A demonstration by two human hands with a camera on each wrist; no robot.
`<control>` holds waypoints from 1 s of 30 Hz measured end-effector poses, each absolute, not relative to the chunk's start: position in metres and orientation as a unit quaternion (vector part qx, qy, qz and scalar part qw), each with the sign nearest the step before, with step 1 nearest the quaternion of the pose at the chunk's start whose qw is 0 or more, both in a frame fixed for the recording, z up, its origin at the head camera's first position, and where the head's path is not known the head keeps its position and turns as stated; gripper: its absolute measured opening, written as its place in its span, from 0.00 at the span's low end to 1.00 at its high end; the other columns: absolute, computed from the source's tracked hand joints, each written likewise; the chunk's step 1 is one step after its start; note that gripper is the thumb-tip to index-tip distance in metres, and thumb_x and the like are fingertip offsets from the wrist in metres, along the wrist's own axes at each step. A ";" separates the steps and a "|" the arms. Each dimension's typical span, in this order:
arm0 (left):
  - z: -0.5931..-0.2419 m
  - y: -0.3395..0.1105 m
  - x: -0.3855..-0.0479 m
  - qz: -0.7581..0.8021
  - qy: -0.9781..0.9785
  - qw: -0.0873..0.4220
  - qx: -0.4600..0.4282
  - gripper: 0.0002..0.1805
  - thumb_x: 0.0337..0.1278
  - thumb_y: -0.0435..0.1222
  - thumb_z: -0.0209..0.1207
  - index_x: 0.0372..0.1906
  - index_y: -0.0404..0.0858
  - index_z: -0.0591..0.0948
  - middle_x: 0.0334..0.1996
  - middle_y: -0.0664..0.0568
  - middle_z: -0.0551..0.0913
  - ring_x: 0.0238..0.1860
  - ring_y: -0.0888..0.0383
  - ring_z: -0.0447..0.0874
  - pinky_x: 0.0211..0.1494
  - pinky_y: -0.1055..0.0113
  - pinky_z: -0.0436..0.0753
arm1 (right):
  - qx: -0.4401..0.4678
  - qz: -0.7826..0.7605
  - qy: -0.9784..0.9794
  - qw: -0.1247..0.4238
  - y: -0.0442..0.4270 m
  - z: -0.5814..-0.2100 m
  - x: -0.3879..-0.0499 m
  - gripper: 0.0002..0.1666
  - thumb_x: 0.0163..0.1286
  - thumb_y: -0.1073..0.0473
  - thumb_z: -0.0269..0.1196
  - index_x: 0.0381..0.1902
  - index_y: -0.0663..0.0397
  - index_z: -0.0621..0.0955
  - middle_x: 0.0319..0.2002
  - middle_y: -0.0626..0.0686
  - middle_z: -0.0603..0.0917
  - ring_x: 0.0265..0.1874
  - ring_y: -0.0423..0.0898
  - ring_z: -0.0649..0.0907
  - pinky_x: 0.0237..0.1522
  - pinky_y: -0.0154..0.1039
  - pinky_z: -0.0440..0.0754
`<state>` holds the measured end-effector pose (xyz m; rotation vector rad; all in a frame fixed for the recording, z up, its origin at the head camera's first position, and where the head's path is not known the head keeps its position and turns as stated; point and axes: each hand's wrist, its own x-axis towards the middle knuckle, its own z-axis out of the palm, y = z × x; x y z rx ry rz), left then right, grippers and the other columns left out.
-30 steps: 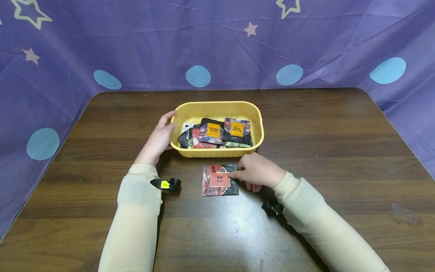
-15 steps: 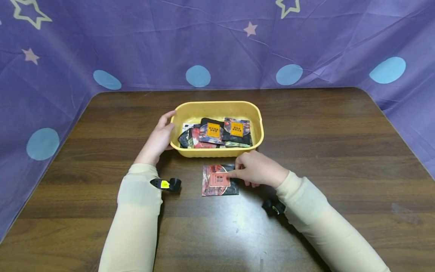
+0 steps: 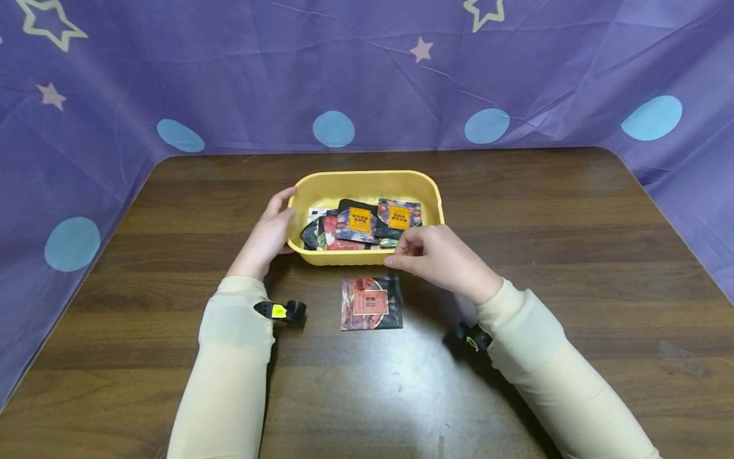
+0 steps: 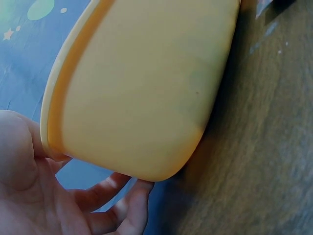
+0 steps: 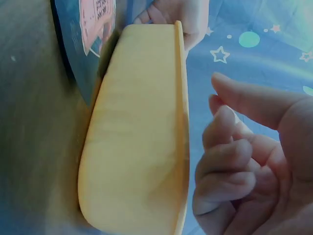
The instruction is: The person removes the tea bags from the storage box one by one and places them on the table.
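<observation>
A yellow plastic tub stands mid-table with several printed flat sachets inside. My left hand holds the tub's left end, the thumb by the rim and the other fingers against the outer wall. Over the tub's front right corner is my right hand, partly hiding the rim and the sachets behind it. Its fingers are loosely curled with nothing between thumb and fingertips, as the right wrist view of this hand also shows. In front of the tub a red-and-black sachet lies flat on the table.
The brown wooden table extends on both sides of the tub. A purple cloth with stars and blue dots hangs behind it and at the sides. A black strap with a camera is on each wrist.
My right hand has left the sachet on the table and risen away to the tub's front right rim. The sachet stays where it was. My left hand and the tub have not moved.
</observation>
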<state>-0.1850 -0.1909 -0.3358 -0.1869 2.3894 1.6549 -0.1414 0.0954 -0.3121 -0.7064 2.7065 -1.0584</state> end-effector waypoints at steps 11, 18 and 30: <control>-0.337 -0.191 -0.185 0.567 0.814 0.115 -0.059 0.30 0.77 0.40 0.30 0.80 0.54 0.48 0.73 0.36 0.58 0.59 0.42 0.71 0.44 0.61 0.78 | -0.252 -0.328 0.910 0.025 0.091 -0.300 -0.163 0.07 0.62 0.56 0.71 0.29 0.52 0.85 0.24 0.47 0.84 0.25 0.42 0.77 0.30 0.37 0.74; -0.336 -0.191 -0.186 0.569 0.812 0.116 -0.065 0.30 0.77 0.40 0.31 0.79 0.55 0.48 0.72 0.35 0.60 0.56 0.44 0.72 0.41 0.64 0.80 | -0.267 -0.292 0.918 0.019 0.087 -0.299 -0.180 0.05 0.62 0.59 0.70 0.33 0.55 0.86 0.31 0.51 0.87 0.31 0.45 0.82 0.36 0.40 0.76; -0.337 -0.192 -0.186 0.573 0.809 0.115 -0.062 0.30 0.77 0.39 0.31 0.79 0.54 0.48 0.69 0.34 0.62 0.53 0.45 0.74 0.40 0.66 0.80 | -0.268 -0.237 0.932 0.063 0.086 -0.307 -0.212 0.20 0.62 0.60 0.70 0.51 0.61 0.84 0.45 0.58 0.88 0.48 0.52 0.85 0.55 0.48 0.80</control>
